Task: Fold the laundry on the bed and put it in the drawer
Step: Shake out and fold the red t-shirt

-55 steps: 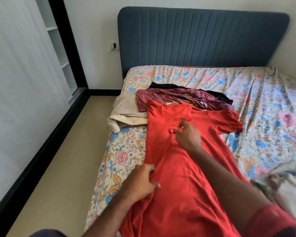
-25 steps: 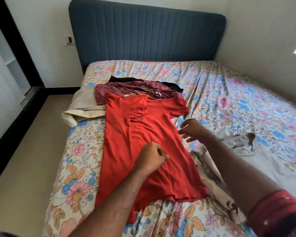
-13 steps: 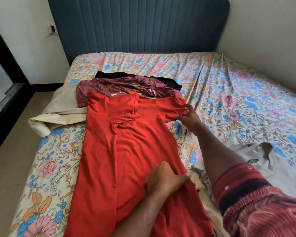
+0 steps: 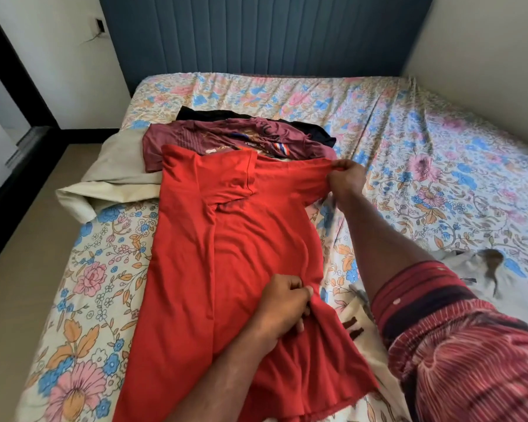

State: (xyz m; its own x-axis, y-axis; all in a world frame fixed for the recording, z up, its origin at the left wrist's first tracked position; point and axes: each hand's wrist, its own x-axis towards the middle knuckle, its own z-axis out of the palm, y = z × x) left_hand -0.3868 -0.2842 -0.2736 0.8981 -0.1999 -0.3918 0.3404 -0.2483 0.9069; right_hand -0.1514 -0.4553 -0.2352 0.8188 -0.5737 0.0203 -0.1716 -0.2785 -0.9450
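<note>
A long red dress (image 4: 226, 254) lies spread lengthwise on the floral bed (image 4: 424, 141), its left side folded inward. My right hand (image 4: 345, 178) pinches the end of the right sleeve and lifts it off the sheet. My left hand (image 4: 284, 309) grips the dress's right edge near the waist. Beyond the dress lie a maroon garment (image 4: 195, 135), a black one (image 4: 214, 114) under it, and a beige cloth (image 4: 116, 181) hanging at the bed's left edge. A white garment (image 4: 470, 269) lies crumpled to my right.
A dark blue padded headboard (image 4: 256, 35) stands at the far end against the wall. The tan floor (image 4: 28, 254) runs along the bed's left side, bordered by a black-framed wardrobe (image 4: 0, 71). No drawer is in view.
My right hand went from the dress's chest out to the right sleeve, took hold of it and lifted it. My left hand shifted to the dress's right edge. The camera swung right and closer.
</note>
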